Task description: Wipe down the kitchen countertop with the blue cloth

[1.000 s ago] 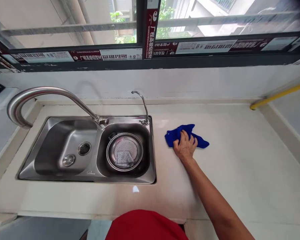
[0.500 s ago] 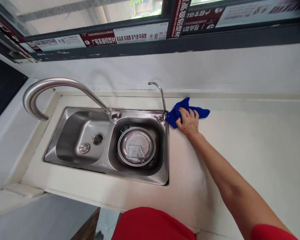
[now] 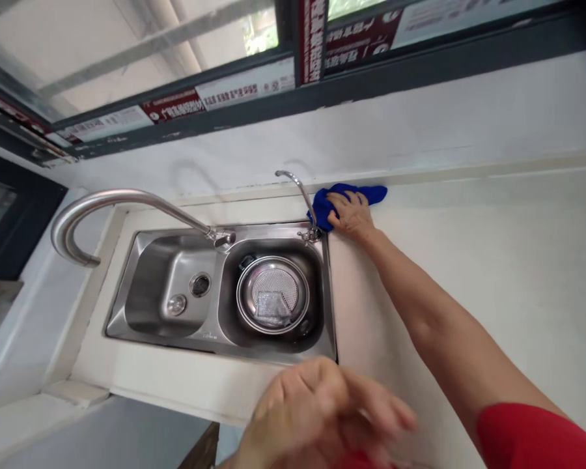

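Observation:
My right hand (image 3: 350, 213) presses a blue cloth (image 3: 330, 200) flat on the pale counter (image 3: 469, 273), at the back edge by the wall, just right of the small tap (image 3: 300, 195). Its fingers curl over the cloth. My left hand (image 3: 317, 417) is raised near the camera at the bottom of the view, blurred by motion, fingers spread and pointing right, with nothing seen in it. It hovers above the counter's front edge, in front of the steel double sink (image 3: 215, 339).
A large curved tap (image 3: 107, 208) arches over the sink's left bowl. A round steel strainer basket (image 3: 272, 296) with a scouring pad sits in the right bowl. A window with a dark frame (image 3: 322, 85) runs above the white wall.
My right hand has slid the blue cloth from the counter beside the sink back to the wall behind the small tap. My left hand has come into view at the bottom.

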Action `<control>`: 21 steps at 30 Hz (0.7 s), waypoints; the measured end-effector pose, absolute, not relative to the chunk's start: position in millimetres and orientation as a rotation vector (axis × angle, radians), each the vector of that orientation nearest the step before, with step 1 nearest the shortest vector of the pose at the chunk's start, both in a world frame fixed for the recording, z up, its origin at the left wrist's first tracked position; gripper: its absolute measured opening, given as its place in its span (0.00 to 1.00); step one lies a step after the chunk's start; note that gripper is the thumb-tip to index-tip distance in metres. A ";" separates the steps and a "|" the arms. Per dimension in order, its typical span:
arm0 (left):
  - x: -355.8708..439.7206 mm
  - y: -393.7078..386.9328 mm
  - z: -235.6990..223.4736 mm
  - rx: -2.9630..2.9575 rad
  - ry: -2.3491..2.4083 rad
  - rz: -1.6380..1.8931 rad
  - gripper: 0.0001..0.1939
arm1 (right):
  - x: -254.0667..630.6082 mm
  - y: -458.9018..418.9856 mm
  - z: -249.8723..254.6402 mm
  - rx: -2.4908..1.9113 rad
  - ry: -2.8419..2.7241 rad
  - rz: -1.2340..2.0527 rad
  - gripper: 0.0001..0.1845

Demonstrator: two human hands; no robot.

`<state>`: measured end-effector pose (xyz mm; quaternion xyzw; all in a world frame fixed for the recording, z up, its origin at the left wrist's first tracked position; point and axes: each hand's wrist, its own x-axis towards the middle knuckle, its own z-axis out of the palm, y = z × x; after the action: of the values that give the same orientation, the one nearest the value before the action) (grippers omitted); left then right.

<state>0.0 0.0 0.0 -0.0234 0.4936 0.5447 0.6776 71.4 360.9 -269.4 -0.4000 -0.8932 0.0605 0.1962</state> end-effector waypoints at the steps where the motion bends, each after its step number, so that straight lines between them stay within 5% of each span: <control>1: -2.5 9.1 -3.8 -0.041 1.073 1.235 0.21 | 75.1 361.2 -268.0 -1.101 -2.529 0.164 0.28; 10: -15.5 -9.2 -59.5 -0.172 1.121 1.343 0.26 | 180.4 362.4 -276.1 -1.551 -2.280 0.062 0.30; 21: -9.9 -33.3 -51.5 -0.116 1.051 1.420 0.20 | 219.1 286.3 -276.3 -1.869 -2.174 0.007 0.32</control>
<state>-9.9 -33.3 -51.5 -0.0506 0.4594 0.6210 0.6331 219.1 286.3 -276.3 -0.6458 -0.7511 0.0024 0.1370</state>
